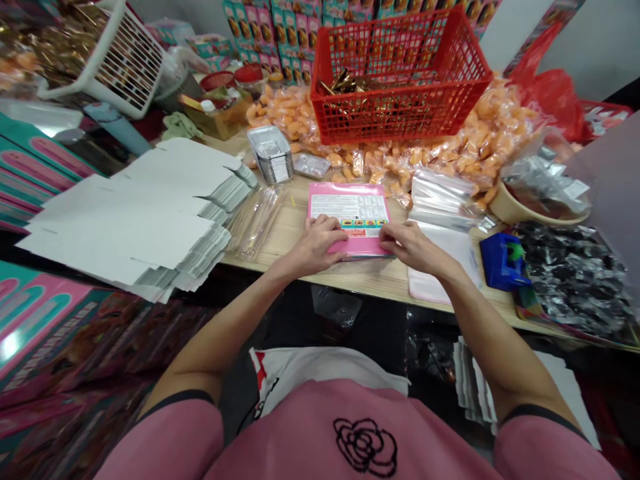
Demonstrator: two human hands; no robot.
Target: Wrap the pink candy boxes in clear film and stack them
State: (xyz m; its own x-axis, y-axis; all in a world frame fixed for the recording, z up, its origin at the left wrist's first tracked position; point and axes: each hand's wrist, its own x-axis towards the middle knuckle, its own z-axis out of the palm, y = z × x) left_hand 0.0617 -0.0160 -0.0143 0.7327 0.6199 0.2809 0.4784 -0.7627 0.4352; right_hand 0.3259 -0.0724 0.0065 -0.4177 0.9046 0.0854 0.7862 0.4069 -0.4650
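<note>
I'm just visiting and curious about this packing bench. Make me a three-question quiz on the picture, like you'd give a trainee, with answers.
1. Multiple choice: Which thing do the left hand and right hand both touch?
a) the white basket
b) the pink package
c) the red basket

2. True or false: The stack of foil trays stands to the left of the pink package, as the person sees it.

3. Fill in the colour: The tape dispenser to the right of the pink package is mainly ____.

Key: 1. b; 2. true; 3. blue.
</note>
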